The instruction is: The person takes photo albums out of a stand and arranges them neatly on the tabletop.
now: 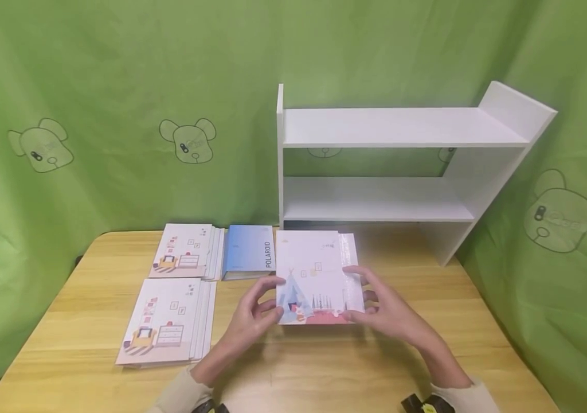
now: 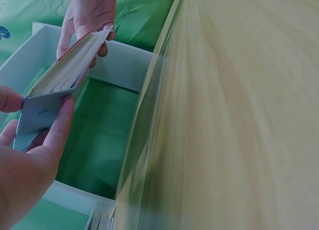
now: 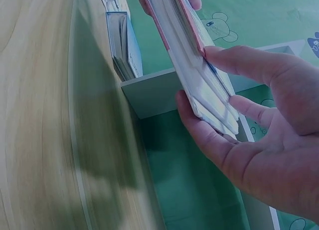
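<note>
Both of my hands hold a photo album (image 1: 308, 261) with a pale cover showing a blue tent and pink floor, lifted above the table. My left hand (image 1: 254, 314) grips its left edge; in the left wrist view the grey spine (image 2: 42, 110) lies between that thumb and fingers. My right hand (image 1: 394, 310) pinches the opposite side, where clear page sleeves (image 1: 352, 275) stick out past the cover. In the right wrist view the stacked page edges (image 3: 199, 85) rest between my right thumb and fingers.
To the left lie two albums with armchair covers, one at the back (image 1: 182, 249) and one nearer (image 1: 161, 321). A blue POLAROID album (image 1: 249, 249) lies beside the back one. A white two-tier shelf (image 1: 376, 198) stands behind on the wooden table (image 1: 319, 378), before a green curtain (image 1: 242, 57).
</note>
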The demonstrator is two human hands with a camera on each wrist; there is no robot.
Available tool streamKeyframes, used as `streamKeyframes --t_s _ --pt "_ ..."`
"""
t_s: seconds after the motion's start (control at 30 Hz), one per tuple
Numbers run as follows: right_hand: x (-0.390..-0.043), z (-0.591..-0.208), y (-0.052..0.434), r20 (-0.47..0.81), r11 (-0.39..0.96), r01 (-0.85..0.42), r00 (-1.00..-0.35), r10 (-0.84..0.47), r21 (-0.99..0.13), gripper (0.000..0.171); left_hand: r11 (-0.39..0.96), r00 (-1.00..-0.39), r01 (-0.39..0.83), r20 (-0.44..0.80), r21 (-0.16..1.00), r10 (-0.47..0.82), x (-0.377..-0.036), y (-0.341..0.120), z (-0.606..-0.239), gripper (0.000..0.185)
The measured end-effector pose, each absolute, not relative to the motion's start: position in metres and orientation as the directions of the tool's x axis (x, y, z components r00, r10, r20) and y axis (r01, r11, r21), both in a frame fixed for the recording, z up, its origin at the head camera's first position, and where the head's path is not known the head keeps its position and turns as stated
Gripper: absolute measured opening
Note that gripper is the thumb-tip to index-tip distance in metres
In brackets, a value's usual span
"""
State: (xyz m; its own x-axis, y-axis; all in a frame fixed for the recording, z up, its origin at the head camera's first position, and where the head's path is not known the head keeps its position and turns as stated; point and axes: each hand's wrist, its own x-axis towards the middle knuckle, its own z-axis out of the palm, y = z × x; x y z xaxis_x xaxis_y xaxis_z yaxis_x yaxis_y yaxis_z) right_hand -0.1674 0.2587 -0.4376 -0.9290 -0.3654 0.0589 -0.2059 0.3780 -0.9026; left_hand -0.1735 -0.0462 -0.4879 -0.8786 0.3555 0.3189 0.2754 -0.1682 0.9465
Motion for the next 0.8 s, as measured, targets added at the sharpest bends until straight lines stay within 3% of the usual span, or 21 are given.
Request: streamKeyframes --t_s 0.8 --pt "-0.1637 -0.4369 0.2497 0.052 0.386 -0.19 -0.939 -0.34 -0.903 0.086 -0.174 -0.882 0.275 0.32 0.946 0.347 -0.173 -0.0532 -0.4864 0.055"
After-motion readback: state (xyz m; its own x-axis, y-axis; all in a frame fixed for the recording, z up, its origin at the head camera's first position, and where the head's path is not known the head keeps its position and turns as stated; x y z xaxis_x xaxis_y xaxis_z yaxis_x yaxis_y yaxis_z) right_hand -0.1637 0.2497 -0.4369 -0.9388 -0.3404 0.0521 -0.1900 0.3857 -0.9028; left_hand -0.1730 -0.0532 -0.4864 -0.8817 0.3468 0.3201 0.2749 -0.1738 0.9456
